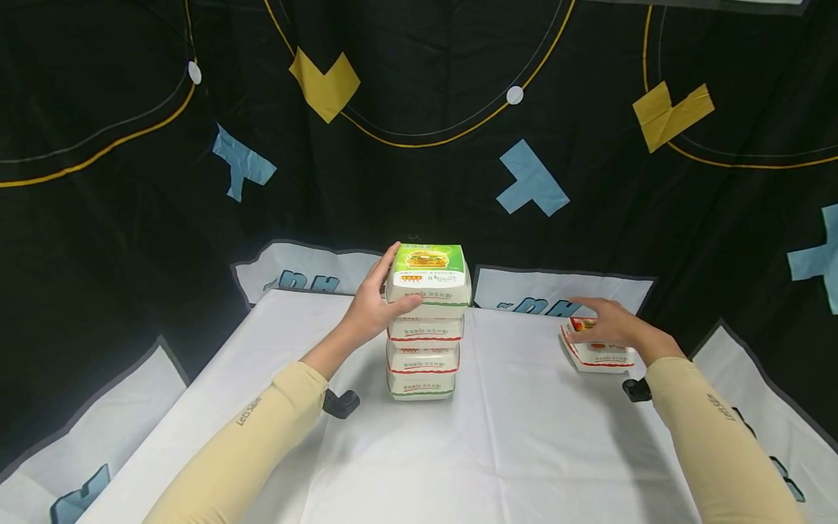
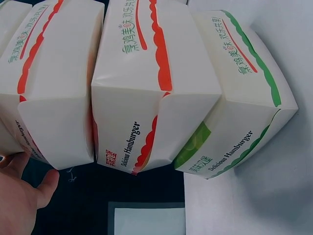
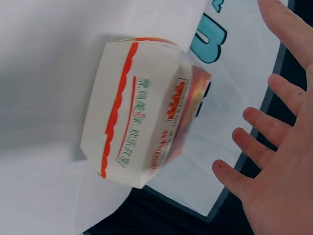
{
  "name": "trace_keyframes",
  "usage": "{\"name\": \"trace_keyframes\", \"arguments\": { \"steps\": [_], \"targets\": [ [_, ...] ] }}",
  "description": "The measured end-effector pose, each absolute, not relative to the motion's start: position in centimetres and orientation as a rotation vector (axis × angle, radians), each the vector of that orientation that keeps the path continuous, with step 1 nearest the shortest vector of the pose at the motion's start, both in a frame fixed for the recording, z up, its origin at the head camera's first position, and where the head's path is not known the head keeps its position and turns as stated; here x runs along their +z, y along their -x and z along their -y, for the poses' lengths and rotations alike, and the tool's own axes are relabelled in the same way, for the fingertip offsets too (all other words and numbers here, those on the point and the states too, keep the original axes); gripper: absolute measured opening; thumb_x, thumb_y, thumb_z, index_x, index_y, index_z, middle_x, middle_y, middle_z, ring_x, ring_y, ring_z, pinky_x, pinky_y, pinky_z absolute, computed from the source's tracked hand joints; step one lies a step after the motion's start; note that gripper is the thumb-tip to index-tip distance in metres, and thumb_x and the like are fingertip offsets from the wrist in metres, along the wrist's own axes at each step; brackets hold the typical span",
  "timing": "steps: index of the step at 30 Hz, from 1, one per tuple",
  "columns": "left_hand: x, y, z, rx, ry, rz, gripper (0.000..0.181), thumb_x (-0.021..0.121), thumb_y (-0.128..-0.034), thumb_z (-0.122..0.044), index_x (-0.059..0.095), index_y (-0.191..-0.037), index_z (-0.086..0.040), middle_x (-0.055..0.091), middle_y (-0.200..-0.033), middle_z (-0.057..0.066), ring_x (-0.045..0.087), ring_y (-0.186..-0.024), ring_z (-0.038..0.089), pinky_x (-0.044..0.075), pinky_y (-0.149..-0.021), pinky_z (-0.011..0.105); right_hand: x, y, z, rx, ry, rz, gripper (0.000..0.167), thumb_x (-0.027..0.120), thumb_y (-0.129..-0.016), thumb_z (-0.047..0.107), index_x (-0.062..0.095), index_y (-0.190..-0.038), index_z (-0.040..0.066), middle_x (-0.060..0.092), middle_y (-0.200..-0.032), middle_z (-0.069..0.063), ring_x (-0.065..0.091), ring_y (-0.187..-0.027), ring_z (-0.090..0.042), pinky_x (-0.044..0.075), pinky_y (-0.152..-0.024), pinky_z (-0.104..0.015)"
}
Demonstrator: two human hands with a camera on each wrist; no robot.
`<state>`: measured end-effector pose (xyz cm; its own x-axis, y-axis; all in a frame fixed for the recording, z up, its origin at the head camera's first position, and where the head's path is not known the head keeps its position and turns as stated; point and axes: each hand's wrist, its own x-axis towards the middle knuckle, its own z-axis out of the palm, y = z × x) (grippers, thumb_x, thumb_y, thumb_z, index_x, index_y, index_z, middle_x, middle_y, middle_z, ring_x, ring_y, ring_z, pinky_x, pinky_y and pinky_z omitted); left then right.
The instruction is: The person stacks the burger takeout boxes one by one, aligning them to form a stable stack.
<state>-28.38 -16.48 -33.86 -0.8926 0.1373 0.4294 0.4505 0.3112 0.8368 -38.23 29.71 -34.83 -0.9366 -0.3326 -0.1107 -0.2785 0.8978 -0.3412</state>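
Observation:
Several burger boxes stand in a stack, with a green-topped burger box (image 1: 428, 276) uppermost. My left hand (image 1: 373, 309) rests against the left side of that top box, its fingers extended along the side and its thumb across the front. In the left wrist view, part of the left hand (image 2: 22, 196) shows beside the upper boxes, and a green-trimmed burger box (image 2: 239, 98) forms the bottom of the stack. At the right, a red-trimmed burger box (image 3: 132, 112) sits on the table. Over it, apart in the right wrist view, my right hand (image 1: 612, 327) has its fingers spread.
A white cloth covers the table (image 1: 406, 466). Behind it hangs a black curtain (image 1: 406, 189) with yellow and blue tape pieces. White printed sheets (image 1: 563, 284) border the far edge. Dark wrist cameras (image 1: 342, 404) are worn on both wrists.

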Motion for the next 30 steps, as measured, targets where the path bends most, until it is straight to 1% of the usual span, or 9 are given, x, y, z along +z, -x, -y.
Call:
{"name": "trace_keyframes", "arguments": {
  "steps": [5,11,18,20,22,25,30],
  "targets": [
    [-33.8,28.4,16.5,-1.613,0.527,2.303,0.094,0.076,-0.0877,-0.04,0.015,-0.159,-0.043,0.024,-0.164,-0.006,0.026,-0.149,0.02,0.044,-0.109,0.055,-35.6,38.4,-30.1,-0.494,0.442,-2.899,0.093,0.077,-0.084,0.049,0.033,-0.156,0.008,0.029,-0.155,-0.033,0.025,-0.135,-0.054,0.035,-0.101,-0.077],
    [-33.9,28.5,16.4,-1.611,0.532,2.306,0.095,0.077,-0.0871,-0.044,0.014,-0.159,-0.043,0.025,-0.163,-0.003,0.029,-0.148,0.022,0.046,-0.107,0.055,-36.3,38.6,-30.4,-0.467,0.42,-2.905,0.094,0.078,-0.083,0.049,0.034,-0.155,0.006,0.031,-0.153,-0.034,0.025,-0.133,-0.054,0.034,-0.102,-0.077],
    [-34.1,28.4,16.5,-1.612,0.529,2.294,0.096,0.077,-0.0865,-0.043,0.014,-0.158,-0.044,0.027,-0.162,-0.005,0.031,-0.146,0.02,0.046,-0.107,0.054,-37.0,38.8,-30.7,-0.399,0.384,-2.928,0.092,0.078,-0.082,0.051,0.037,-0.154,0.009,0.036,-0.151,-0.032,0.028,-0.13,-0.052,0.037,-0.099,-0.076],
    [-34.1,28.4,16.5,-1.609,0.533,2.293,0.095,0.077,-0.0866,-0.043,0.014,-0.159,-0.044,0.026,-0.163,-0.005,0.03,-0.147,0.02,0.046,-0.108,0.054,-37.2,38.8,-30.8,-0.372,0.377,-2.935,0.091,0.076,-0.083,0.052,0.037,-0.154,0.01,0.036,-0.152,-0.031,0.029,-0.13,-0.052,0.034,-0.1,-0.078],
    [-34.0,28.4,16.5,-1.608,0.535,2.296,0.095,0.077,-0.0866,-0.043,0.014,-0.159,-0.044,0.025,-0.163,-0.006,0.028,-0.148,0.02,0.045,-0.108,0.054,-37.4,38.8,-30.9,-0.341,0.375,-2.94,0.092,0.075,-0.083,0.055,0.038,-0.154,0.01,0.035,-0.152,-0.031,0.029,-0.129,-0.053,0.032,-0.1,-0.079],
    [-34.0,28.4,16.4,-1.607,0.541,2.298,0.095,0.077,-0.0867,-0.043,0.015,-0.159,-0.043,0.024,-0.164,-0.006,0.027,-0.149,0.02,0.045,-0.108,0.054,-37.5,38.6,-30.9,-0.321,0.364,-2.941,0.092,0.073,-0.083,0.058,0.038,-0.153,0.01,0.033,-0.152,-0.032,0.029,-0.129,-0.054,0.032,-0.099,-0.079],
    [-33.9,28.4,16.4,-1.608,0.546,2.299,0.095,0.077,-0.0873,-0.041,0.015,-0.159,-0.041,0.024,-0.164,-0.005,0.026,-0.149,0.021,0.045,-0.108,0.055,-37.6,38.4,-30.8,-0.323,0.342,-2.92,0.094,0.072,-0.084,0.059,0.035,-0.154,0.009,0.029,-0.153,-0.034,0.027,-0.131,-0.056,0.037,-0.098,-0.078]
  ]
}}
